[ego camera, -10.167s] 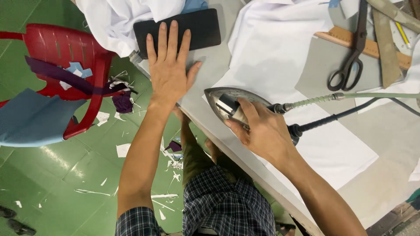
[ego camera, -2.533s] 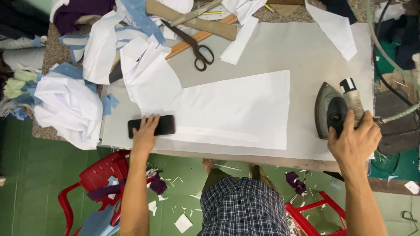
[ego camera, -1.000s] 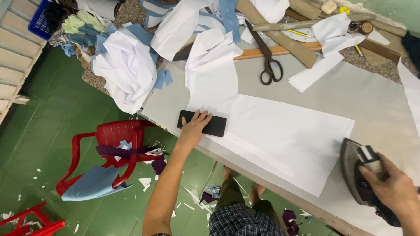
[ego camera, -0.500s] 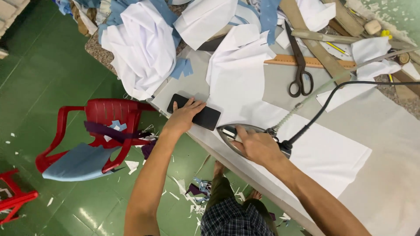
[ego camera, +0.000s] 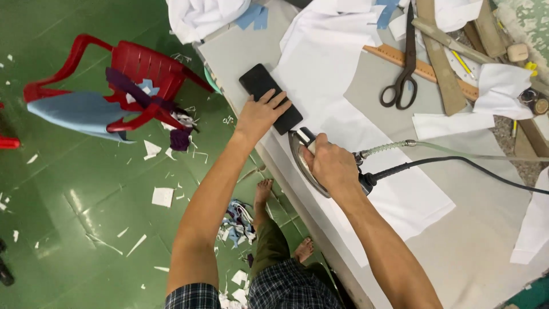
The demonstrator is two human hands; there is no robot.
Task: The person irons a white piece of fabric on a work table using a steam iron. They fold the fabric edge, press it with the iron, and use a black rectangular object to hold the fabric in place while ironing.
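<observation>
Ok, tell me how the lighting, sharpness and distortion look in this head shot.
Head view: soft, even light, with pale glare patches on the green floor; slight motion softness on the right hand gripping the iron; left hand on the black block reads sharper; the tilted wide-angle framing slants the table edge.

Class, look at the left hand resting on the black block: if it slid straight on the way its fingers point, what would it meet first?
The left hand points up and right across the black block. Beyond the block, it would probably first meet the white fabric spread on the table.
</observation>
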